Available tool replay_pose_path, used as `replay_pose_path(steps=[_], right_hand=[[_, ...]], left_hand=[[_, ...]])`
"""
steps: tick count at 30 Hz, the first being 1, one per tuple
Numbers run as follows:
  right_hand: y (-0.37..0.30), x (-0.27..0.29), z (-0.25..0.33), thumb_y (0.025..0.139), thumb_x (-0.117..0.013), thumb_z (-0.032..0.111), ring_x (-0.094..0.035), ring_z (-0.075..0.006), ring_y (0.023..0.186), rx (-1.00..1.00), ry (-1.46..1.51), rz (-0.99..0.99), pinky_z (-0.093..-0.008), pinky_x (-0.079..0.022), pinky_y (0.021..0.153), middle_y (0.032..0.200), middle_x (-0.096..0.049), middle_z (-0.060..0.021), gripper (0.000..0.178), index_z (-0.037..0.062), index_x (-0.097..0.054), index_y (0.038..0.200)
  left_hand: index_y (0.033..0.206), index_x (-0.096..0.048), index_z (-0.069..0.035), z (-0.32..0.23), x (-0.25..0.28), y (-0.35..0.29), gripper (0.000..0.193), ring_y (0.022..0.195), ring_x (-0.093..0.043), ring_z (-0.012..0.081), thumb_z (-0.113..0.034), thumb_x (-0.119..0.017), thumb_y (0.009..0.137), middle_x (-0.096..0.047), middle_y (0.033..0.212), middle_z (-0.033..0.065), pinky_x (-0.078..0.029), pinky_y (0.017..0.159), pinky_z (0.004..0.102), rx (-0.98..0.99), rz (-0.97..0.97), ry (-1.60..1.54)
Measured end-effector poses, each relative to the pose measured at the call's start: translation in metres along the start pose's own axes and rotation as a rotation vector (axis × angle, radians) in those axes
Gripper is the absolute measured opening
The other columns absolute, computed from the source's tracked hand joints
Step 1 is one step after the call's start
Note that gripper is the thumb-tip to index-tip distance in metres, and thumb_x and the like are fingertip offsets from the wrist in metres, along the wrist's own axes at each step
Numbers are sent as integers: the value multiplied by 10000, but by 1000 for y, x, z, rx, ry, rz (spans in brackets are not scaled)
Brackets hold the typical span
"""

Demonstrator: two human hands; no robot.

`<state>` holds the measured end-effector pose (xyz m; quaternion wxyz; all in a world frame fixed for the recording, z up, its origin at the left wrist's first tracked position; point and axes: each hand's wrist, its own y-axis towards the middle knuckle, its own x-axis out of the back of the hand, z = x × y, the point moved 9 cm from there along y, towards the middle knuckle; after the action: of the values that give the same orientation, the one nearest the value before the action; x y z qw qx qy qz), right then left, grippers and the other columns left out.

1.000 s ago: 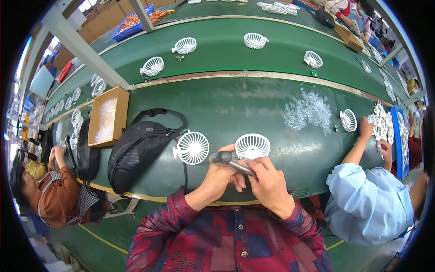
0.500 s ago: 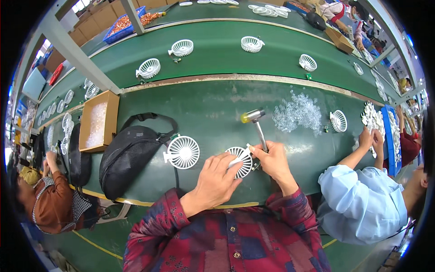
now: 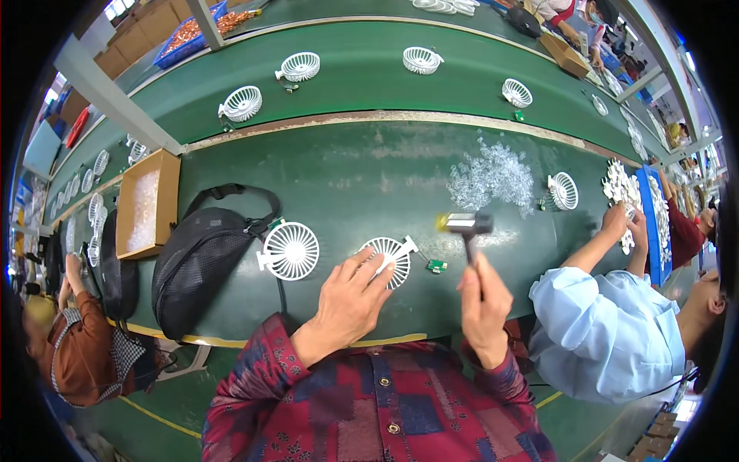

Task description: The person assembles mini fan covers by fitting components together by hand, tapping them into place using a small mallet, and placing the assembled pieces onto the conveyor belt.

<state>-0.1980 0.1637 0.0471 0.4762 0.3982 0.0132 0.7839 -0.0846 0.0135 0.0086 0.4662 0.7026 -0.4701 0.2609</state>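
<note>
My left hand [image 3: 345,302] holds a round, slatted white fan housing [image 3: 399,271] against the bench, its fingers lying over the slats. A narrow white piece crosses the housing's top toward the upper right; my fingers hide part of it. From the housing a thin wire runs to a small green circuit board [image 3: 437,266]. In my right hand [image 3: 485,312] is a mallet [image 3: 479,224], raised to the right of the housing, with a dark head and a yellow face at its left end. Left of my left hand lies another white fan housing [image 3: 295,251].
A black bag [image 3: 202,266] and a cardboard box [image 3: 164,196] of clear pieces stand at left. Loose clear plastic parts [image 3: 493,177] lie beyond the mallet, near another housing [image 3: 563,191]. A co-worker in light blue [image 3: 608,331] sits at right. More housings sit on the belt [image 3: 346,88].
My right hand has let go of the narrow white piece and moved right, lifting the mallet upright. The circuit board now shows plainly. My left hand stays on the housing, and the view has shifted slightly.
</note>
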Motion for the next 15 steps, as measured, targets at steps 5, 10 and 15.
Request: replay_pose_path(steps=[5, 10, 15], right_hand=[[-15, -36, -41, 968, -592, 165, -584, -190, 566, -161, -70, 251, -324, -459, 534, 684, -601, -116, 193, -9, -630, 1043], [22, -24, -112, 947, -625, 262, -562, -123, 565, -583, 61, 136, -318, -446, 546, 639, -631, -94, 297, -34, -642, 935], [56, -27, -125, 912, -650, 229, -582, -154, 580, -445, -17, 33, -332, -458, 571, 682, -658, -106, 256, -20, -663, 971]], left_hand=[[1200, -611, -58, -2, 1, -2, 480, 1181, -532, 327, -111, -752, 744, -574, 1229, 111, -465, 862, 416, -9, 27, 7], [1212, -601, -53, -2, 6, -2, 484, 1183, -519, 330, -106, -745, 753, -557, 1249, 122, -449, 880, 428, -49, 82, 7], [1200, -599, -47, -3, 14, 1, 472, 1146, -531, 328, -97, -742, 753, -556, 1235, 127, -439, 894, 431, -48, 114, -29]])
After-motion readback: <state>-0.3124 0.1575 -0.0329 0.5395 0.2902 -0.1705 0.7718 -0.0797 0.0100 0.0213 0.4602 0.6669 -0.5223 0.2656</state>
